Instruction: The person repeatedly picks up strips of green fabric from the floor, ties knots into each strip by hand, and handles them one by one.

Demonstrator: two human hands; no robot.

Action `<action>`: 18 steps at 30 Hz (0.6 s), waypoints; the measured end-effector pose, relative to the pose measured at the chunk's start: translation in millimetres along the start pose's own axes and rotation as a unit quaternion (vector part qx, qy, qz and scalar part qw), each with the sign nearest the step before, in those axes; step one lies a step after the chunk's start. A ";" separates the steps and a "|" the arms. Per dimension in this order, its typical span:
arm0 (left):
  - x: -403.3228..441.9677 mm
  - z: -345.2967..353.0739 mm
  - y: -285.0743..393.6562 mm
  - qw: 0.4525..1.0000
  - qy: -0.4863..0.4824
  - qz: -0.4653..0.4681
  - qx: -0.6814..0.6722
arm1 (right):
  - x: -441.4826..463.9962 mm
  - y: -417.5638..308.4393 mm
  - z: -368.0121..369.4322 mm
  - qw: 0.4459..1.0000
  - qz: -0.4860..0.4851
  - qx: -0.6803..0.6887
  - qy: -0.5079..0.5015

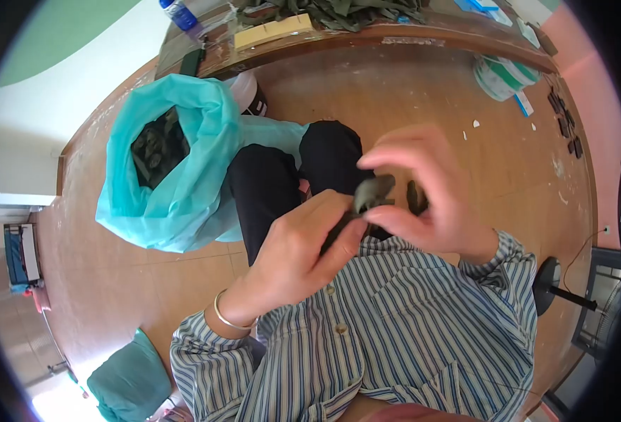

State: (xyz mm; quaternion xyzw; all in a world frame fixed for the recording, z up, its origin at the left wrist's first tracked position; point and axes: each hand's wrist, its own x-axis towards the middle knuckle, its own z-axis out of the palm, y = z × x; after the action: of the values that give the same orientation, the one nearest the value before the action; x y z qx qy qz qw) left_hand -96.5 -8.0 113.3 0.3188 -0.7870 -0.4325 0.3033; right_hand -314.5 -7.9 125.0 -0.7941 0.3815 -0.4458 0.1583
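My left hand is closed on a small dark olive piece, which looks like cloth or soft rubber. It pinches the piece between thumb and fingers in front of my lap, and a darker strip of it shows beneath the thumb. My right hand curves around the far side, slightly blurred, with thumb and fingers apart. Its thumb tip is close to the piece; whether it touches, I cannot tell. Another small dark patch shows inside the right hand's curl, its kind unclear.
A turquoise bag with dark pieces inside stands left of my knees. Beyond it is a white bucket. A wooden table bears a heap of olive strips and a blue bottle. A fan is at right.
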 end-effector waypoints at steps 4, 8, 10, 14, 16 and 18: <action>-32.9 -7.2 26.3 0.989 0.013 0.038 0.142 | -4.0 -19.0 6.2 0.997 -0.051 0.028 -0.044; -60.2 -21.5 36.5 0.980 0.003 0.021 0.199 | -16.2 -29.3 18.3 0.993 -0.036 0.113 -0.023; -71.4 -27.7 34.4 0.987 -0.025 0.007 0.158 | -27.6 -36.9 24.7 0.978 0.047 0.204 0.021; -64.3 -5.0 23.5 0.985 0.087 0.047 0.139 | -38.0 -34.9 33.0 0.932 0.205 0.299 0.011; -59.2 5.0 18.1 0.971 0.179 0.082 0.138 | -39.0 -33.9 35.8 0.882 0.322 0.344 -0.020; -60.7 6.8 14.5 0.960 0.203 0.104 0.163 | -39.4 -37.0 38.0 0.888 0.314 0.335 -0.028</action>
State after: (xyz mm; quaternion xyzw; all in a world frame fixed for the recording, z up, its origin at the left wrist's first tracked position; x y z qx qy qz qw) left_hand -68.0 47.9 110.7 0.3613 -0.7975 -0.1906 0.4440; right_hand -278.0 42.5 102.8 -0.5443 0.4346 -0.4518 0.5574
